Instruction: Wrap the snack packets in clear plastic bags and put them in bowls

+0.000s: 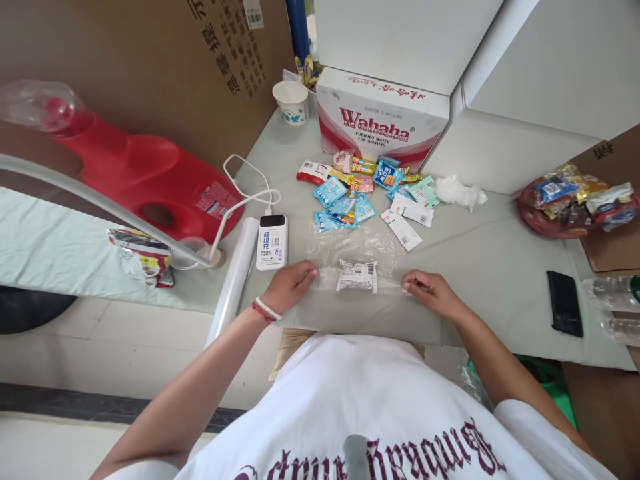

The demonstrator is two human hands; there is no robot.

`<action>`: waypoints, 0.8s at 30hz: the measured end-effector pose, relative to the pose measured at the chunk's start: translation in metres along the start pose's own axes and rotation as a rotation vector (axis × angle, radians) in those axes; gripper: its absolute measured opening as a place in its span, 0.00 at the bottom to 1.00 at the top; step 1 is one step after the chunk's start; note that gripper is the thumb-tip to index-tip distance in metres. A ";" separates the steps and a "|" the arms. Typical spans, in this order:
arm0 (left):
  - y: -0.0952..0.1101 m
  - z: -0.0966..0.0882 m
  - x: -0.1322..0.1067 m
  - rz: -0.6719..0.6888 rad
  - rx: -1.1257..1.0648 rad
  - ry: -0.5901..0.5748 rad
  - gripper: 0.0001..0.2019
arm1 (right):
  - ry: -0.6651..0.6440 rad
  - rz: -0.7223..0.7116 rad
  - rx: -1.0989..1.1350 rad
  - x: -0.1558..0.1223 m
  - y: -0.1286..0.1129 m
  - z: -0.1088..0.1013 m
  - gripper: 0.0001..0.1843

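Observation:
A clear plastic film is stretched low over the grey-green tabletop, close to its front edge. My left hand, with beaded bracelets at the wrist, pinches the film's left end. At the opposite end, my right hand grips the film between thumb and fingers. Midway between both hands lies a small white snack packet with printed text and a barcode, resting on the film. More of the film spreads out crumpled behind the packet.
Several snack packets lie behind the film, before a Wahaha box. On the left are a power bank, a roll of film and a red jug. Rightward sit a phone and a bowl of snacks. A paper cup stands behind.

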State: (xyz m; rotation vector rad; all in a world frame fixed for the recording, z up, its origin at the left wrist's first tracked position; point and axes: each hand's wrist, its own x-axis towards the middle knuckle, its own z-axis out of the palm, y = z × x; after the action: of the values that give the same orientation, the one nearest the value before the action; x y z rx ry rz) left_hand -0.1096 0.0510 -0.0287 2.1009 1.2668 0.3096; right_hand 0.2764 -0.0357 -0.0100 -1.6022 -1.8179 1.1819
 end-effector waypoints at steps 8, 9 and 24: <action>0.010 0.026 0.052 -0.180 0.246 0.363 0.14 | 0.224 -0.021 -0.545 0.080 -0.015 -0.016 0.16; 0.010 0.026 0.050 -0.165 0.237 0.429 0.15 | 0.240 -0.065 -0.566 0.091 -0.023 -0.013 0.18; 0.069 0.069 0.013 0.103 0.358 0.199 0.20 | -0.015 -0.141 -0.646 0.146 -0.065 0.013 0.10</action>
State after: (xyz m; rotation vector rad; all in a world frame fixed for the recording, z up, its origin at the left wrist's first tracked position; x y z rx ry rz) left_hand -0.0198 0.0116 -0.0383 2.4951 1.4147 0.3668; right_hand 0.1951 0.1016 0.0057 -1.7353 -2.4345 0.5628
